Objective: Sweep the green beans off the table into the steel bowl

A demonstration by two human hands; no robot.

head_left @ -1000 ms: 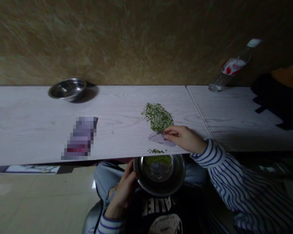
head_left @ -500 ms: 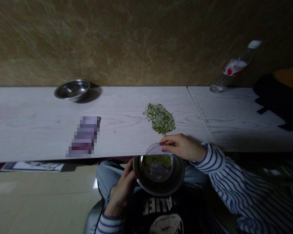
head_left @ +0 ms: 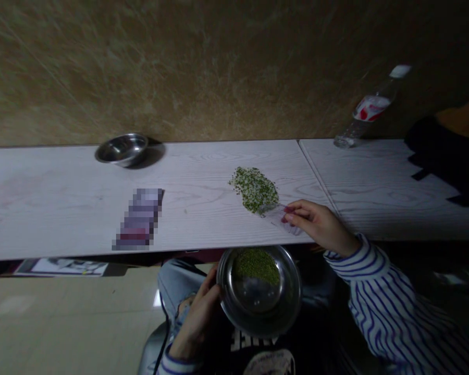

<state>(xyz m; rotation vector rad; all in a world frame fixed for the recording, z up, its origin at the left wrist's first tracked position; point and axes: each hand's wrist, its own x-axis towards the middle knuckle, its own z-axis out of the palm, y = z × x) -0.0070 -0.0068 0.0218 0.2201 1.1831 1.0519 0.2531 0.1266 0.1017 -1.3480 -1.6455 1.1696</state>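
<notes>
My left hand (head_left: 200,310) is closed on the left rim of a steel bowl (head_left: 291,307), held tilted just below the table edge, above my lap. Small green beans (head_left: 256,264), which look like mung beans, lie inside it toward the far side. Between the thumb and fingers of my right hand (head_left: 310,221) is a thin, clear plastic piece (head_left: 275,216), its exact kind unclear. Its left edge touches the near side of a heap of green beans mixed with white grains (head_left: 255,188) on the table.
On the white wood-grain table (head_left: 203,219), a second steel bowl (head_left: 122,151) stands at the back left, with a blurred-out flat object (head_left: 139,219) nearer me. A plastic bottle (head_left: 369,112) stands at the back right, beside dark cloth (head_left: 441,156). The wall (head_left: 203,78) borders the table.
My right hand drew the plastic piece to the table edge over the bowl, then moved back up to the heap. The few beans near the edge are gone. The bowl has come slightly toward me.
</notes>
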